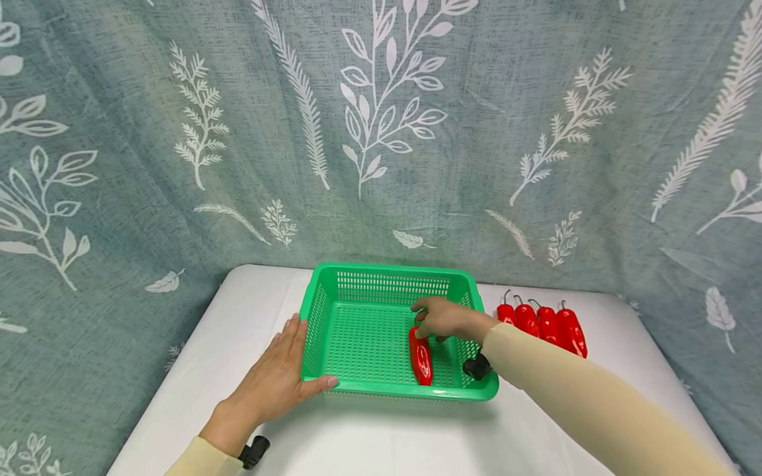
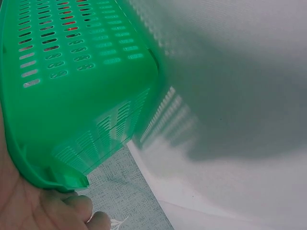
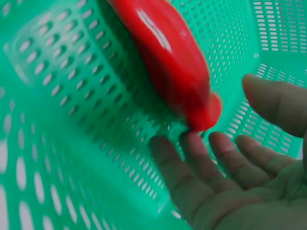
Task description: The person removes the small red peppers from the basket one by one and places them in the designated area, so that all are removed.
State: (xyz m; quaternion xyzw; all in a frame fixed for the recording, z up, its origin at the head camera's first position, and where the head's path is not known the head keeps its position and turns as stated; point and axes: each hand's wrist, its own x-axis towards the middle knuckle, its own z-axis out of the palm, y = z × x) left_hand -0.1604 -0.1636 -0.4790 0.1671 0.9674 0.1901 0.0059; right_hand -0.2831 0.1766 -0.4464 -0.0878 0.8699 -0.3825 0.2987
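A green plastic basket [image 1: 363, 338] with slotted walls stands on the white table. Inside it, right of the middle, lies a glossy red chili pepper [image 1: 421, 360]. My right hand [image 1: 443, 316] reaches in over the pepper's far end. In the right wrist view its fingertips are right at the end of the pepper [image 3: 175, 57], with the thumb spread apart and nothing gripped. My left hand [image 1: 270, 377] rests against the basket's near left corner, fingers straight along the left side and thumb on the front rim. The left wrist view shows the hand [image 2: 48, 208] touching the rim from outside.
Several more red chili peppers [image 1: 526, 320] with dark stems lie side by side on the white table [image 1: 619, 370], to the right of the basket. A grey-green curtain [image 1: 381, 218] with white leaf prints hangs behind and beside the table.
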